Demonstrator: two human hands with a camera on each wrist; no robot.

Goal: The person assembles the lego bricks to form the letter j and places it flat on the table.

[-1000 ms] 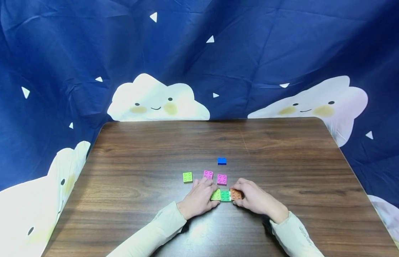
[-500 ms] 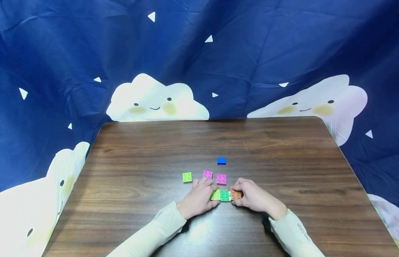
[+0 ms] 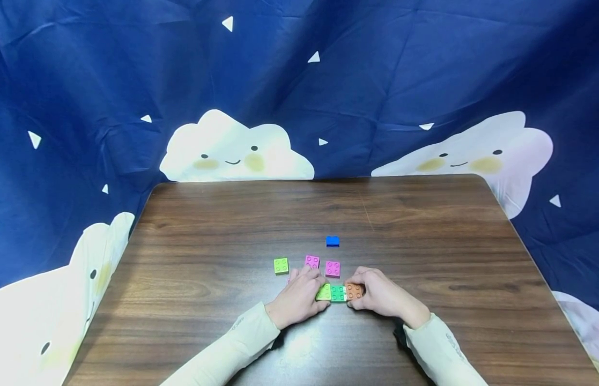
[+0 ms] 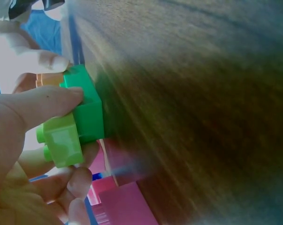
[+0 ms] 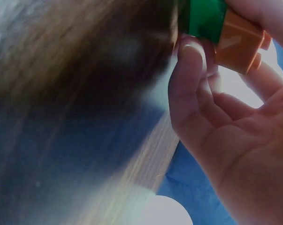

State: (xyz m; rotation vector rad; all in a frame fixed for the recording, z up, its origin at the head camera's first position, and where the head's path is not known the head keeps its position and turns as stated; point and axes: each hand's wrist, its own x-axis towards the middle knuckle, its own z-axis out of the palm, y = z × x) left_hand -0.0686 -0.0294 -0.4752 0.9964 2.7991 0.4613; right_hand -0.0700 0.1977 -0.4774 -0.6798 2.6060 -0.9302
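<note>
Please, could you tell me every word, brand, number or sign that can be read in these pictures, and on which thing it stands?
No text can be read.
Left sleeve: a small grey marking, probably lettering, too small to read.
Right sleeve: a similar marking, also too small to read.
Held lime-green brick, green brick and orange brick: no legible text.
Blue curtain: printed clouds and triangles, no letters visible.

The table (image 3: 207, 225) is brown wood-grain. On it lies a blue brick (image 3: 332, 242); in front of that — a pink brick (image 3: 332, 269), with a partly hidden second pink brick (image 3: 312, 260) and a lime brick (image 3: 281, 266) to the left. Farther in front of the blue brick is a green brick (image 3: 338, 293) — contact with the wood unclear.
</note>
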